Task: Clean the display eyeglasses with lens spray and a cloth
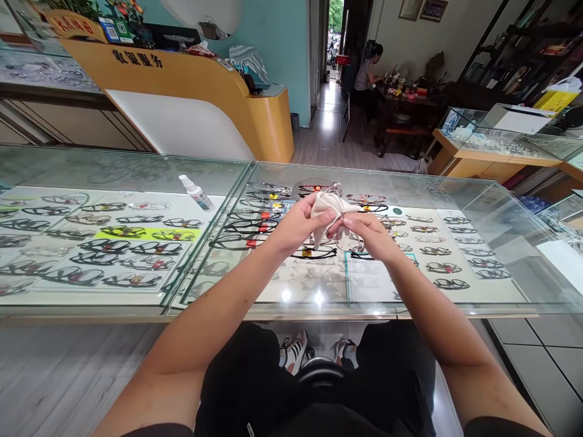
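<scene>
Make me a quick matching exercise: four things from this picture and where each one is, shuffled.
1. Cream cloth
2. Spray bottle
3. Framed pictures
4. Black shoe-striped sneakers

A. On the wall
B. On the person's feet
C. In the left hand
D. On the glass display case

Pairs: 1-C, 2-D, 3-A, 4-B

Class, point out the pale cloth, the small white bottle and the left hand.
Pale cloth (327,204): head view, on its bunched folds.
Small white bottle (198,194): head view, on its body.
Left hand (298,224): head view, on its back.
</scene>
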{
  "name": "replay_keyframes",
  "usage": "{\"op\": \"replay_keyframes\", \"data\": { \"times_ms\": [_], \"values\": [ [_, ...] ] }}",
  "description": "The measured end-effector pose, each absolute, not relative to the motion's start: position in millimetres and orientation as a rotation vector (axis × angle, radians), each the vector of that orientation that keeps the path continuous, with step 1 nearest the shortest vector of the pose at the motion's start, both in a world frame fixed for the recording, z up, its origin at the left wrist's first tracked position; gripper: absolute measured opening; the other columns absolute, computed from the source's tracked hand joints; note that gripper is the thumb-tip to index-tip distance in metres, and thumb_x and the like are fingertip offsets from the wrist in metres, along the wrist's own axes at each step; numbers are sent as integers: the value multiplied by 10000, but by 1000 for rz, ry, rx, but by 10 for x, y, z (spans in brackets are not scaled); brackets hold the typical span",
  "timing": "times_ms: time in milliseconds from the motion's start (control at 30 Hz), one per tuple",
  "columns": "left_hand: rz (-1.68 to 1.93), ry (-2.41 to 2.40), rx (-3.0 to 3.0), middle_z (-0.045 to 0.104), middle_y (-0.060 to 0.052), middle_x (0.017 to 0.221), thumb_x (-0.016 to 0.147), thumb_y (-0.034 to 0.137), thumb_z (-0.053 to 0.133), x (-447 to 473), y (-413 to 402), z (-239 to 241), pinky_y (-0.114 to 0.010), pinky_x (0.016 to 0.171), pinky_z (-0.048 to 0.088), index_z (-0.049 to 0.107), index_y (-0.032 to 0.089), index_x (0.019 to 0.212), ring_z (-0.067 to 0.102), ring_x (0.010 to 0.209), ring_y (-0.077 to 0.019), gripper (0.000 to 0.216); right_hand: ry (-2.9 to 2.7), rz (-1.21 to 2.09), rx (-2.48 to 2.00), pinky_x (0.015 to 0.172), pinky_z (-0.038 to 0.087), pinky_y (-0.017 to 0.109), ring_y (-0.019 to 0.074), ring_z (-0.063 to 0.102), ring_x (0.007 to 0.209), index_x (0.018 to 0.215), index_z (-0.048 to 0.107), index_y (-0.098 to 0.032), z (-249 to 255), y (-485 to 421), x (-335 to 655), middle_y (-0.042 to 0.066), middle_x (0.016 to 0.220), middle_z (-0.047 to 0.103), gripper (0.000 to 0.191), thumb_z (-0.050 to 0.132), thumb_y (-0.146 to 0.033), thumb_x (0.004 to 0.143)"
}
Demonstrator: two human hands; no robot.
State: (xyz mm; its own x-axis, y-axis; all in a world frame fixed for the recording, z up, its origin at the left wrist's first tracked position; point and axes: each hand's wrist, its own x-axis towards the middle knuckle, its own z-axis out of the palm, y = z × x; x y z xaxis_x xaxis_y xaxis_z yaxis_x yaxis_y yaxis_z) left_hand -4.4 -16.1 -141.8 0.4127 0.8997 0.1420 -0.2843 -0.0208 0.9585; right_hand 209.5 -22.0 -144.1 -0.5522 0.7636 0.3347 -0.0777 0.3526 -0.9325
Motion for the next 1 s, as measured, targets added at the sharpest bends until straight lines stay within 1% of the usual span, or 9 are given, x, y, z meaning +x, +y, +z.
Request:
{"op": "replay_keyframes", "data": {
  "times_ms": [133, 267, 367, 533, 600, 667, 767, 867, 1000],
  "values": [
    [1115, 697, 1244, 720, 6, 788, 785, 590, 967, -6, -169, -1467, -241, 544, 551, 645, 179, 1083, 670, 618, -144, 601, -1831, 1305, -610, 891, 554, 315, 185, 703, 872, 982, 881, -214, -1475, -230, 2066, 39, 891, 797, 431, 631, -551, 1081],
    [1175, 717, 1234, 694, 5, 696, 827, 692, 894, 8, -153, -1510, -235, 499, 514, 638, 183, 978, 646, 546, -142, 590, -1837, 1311, -639, 886, 557, 318, 186, 705, 869, 960, 870, -213, -1464, -263, 2045, 39, 906, 806, 428, 639, -554, 1076],
    [1184, 699, 1202, 699, -3, 704, 828, 708, 886, -16, -150, -1474, -236, 493, 508, 659, 174, 994, 642, 546, -140, 604, -1795, 1318, -649, 888, 562, 324, 190, 714, 867, 941, 859, -206, -1435, -278, 2053, 45, 905, 813, 424, 645, -548, 1072],
    [1107, 578, 1155, 752, -13, 871, 761, 515, 1004, -42, -208, -1350, -253, 580, 565, 659, 175, 1255, 697, 641, -149, 692, -1754, 1309, -638, 903, 561, 340, 202, 708, 876, 957, 862, -203, -1430, -266, 2068, 54, 899, 811, 447, 641, -577, 1063],
    [1104, 568, 1176, 750, -5, 870, 731, 444, 1030, -25, -239, -1341, -258, 601, 575, 647, 180, 1271, 687, 631, -142, 713, -1761, 1327, -622, 886, 563, 338, 202, 704, 869, 957, 859, -201, -1456, -260, 2052, 54, 888, 807, 460, 641, -594, 1058],
    [1115, 588, 1192, 736, 12, 821, 717, 432, 1036, -4, -252, -1367, -259, 573, 563, 644, 191, 1209, 656, 579, -134, 674, -1802, 1327, -629, 858, 565, 333, 200, 698, 847, 936, 851, -198, -1488, -260, 2025, 53, 872, 802, 491, 638, -625, 1050],
    [1164, 650, 1208, 701, 31, 742, 740, 497, 1016, -6, -224, -1428, -248, 525, 532, 641, 197, 1062, 621, 523, -126, 578, -1898, 1248, -665, 839, 560, 324, 193, 697, 829, 904, 835, -194, -1521, -281, 1990, 51, 873, 800, 542, 601, -657, 1059],
    [1195, 696, 1238, 694, 12, 754, 798, 610, 953, -62, -173, -1441, -230, 535, 518, 657, 180, 960, 626, 566, -117, 546, -2012, 1076, -693, 876, 550, 326, 199, 728, 882, 956, 845, -203, -1510, -335, 1985, 49, 937, 824, 537, 545, -626, 1096],
    [1166, 672, 1289, 704, -24, 802, 843, 709, 873, -132, -162, -1378, -253, 560, 526, 692, 173, 946, 642, 632, -142, 575, -2078, 791, -719, 931, 540, 359, 223, 760, 967, 1065, 871, -256, -1459, -396, 2018, 45, 1023, 855, 454, 529, -550, 1122]
  ]
}}
